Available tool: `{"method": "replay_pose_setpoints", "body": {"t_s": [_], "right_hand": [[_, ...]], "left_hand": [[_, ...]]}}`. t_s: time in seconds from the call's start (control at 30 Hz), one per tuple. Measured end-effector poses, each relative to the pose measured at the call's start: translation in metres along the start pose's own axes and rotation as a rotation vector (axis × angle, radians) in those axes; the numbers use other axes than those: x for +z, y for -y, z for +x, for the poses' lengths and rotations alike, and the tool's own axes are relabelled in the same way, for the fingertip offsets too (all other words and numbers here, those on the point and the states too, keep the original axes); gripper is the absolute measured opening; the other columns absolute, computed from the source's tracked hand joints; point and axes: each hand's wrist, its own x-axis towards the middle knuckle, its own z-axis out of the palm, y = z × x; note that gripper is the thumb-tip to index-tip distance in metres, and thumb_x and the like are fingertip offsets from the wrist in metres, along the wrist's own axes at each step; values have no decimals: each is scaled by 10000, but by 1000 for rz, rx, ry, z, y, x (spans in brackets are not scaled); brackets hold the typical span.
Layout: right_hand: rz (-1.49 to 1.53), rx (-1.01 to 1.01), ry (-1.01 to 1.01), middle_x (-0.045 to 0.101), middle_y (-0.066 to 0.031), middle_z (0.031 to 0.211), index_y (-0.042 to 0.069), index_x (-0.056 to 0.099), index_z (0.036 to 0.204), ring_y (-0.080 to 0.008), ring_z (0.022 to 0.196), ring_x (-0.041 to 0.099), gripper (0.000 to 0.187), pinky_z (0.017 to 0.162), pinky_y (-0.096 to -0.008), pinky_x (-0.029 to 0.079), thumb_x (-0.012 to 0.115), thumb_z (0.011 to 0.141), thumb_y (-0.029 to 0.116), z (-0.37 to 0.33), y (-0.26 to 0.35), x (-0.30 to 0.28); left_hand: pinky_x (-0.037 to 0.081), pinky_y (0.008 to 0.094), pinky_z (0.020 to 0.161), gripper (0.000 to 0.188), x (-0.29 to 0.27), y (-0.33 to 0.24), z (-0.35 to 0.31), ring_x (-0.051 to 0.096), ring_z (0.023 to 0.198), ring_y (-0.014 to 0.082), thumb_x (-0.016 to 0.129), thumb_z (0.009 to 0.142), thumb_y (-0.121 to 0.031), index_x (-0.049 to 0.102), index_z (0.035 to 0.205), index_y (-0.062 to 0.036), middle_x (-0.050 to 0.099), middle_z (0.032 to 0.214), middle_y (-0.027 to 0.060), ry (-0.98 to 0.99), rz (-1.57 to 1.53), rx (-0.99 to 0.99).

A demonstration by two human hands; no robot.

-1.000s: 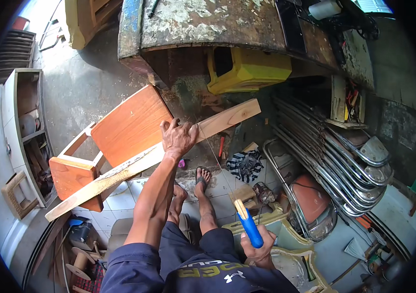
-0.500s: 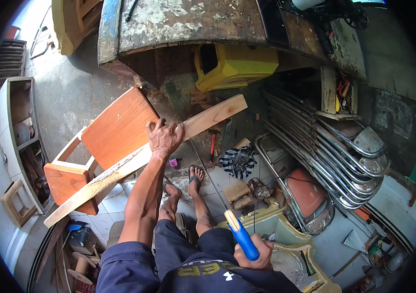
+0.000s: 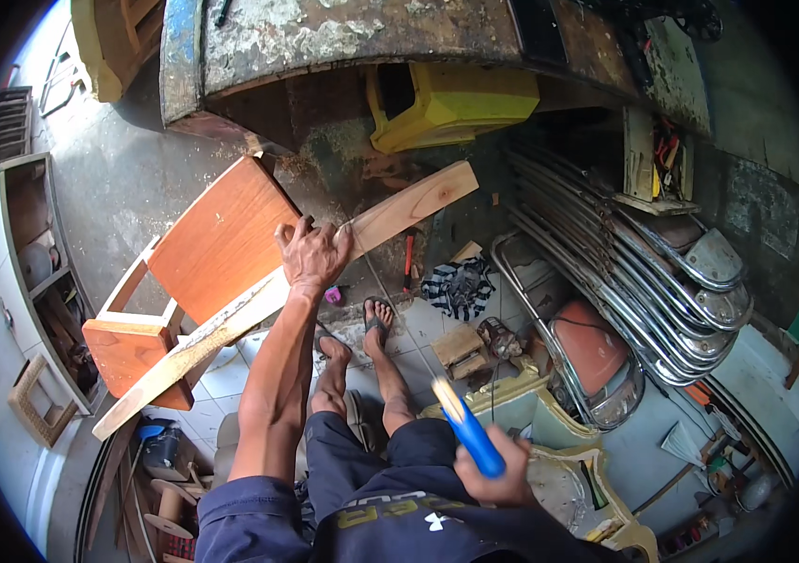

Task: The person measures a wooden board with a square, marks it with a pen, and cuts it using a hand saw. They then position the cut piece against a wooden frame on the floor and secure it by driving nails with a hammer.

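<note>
My left hand [image 3: 315, 253] presses down on a long pale wooden plank [image 3: 418, 202], its fingers curled over the upper edge. The plank lies slantwise across a wooden chair [image 3: 221, 235] with an orange-brown seat and back. In my right hand [image 3: 501, 469], near my lap, is the blue and bare-wood handle of a handsaw [image 3: 479, 446]. The saw's thin blade, seen nearly edge-on, runs up to the plank just right of my left hand. How deep the blade sits in the wood cannot be made out.
My sandalled feet stand below the plank. A red-handled tool [image 3: 409, 263], a striped cloth [image 3: 458, 286] and a wooden block [image 3: 460, 349] lie on the floor. Stacked metal-framed chairs [image 3: 634, 272] fill the right. Ahead stands a worn workbench [image 3: 353, 47] with a yellow chair [image 3: 475, 103] under it.
The view has shifted a little, so the bench and floor things sit higher. Both hands keep their hold; the saw handle appears slightly farther up in the picture.
</note>
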Motion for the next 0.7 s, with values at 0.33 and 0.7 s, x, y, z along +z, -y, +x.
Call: {"method": "replay_pose_setpoints", "body": {"t_s": [0.33, 0.7], "right_hand": [[-290, -9, 157, 581, -42, 595, 56, 609, 764, -126, 519, 597, 138, 508, -286, 472, 740, 731, 80, -37, -45, -2], [-82, -36, 92, 599, -79, 614, 71, 572, 749, -154, 526, 617, 199, 501, -318, 491, 764, 790, 100, -3, -15, -5]], "left_hand": [[301, 551, 1047, 323, 7, 4, 3, 617, 1161, 252, 489, 1005, -299, 726, 890, -113, 742, 866, 117, -77, -18, 1], [298, 569, 1058, 306, 15, 10, -2, 627, 1164, 271, 509, 981, -293, 745, 901, -116, 762, 880, 101, -85, -13, -13]]}}
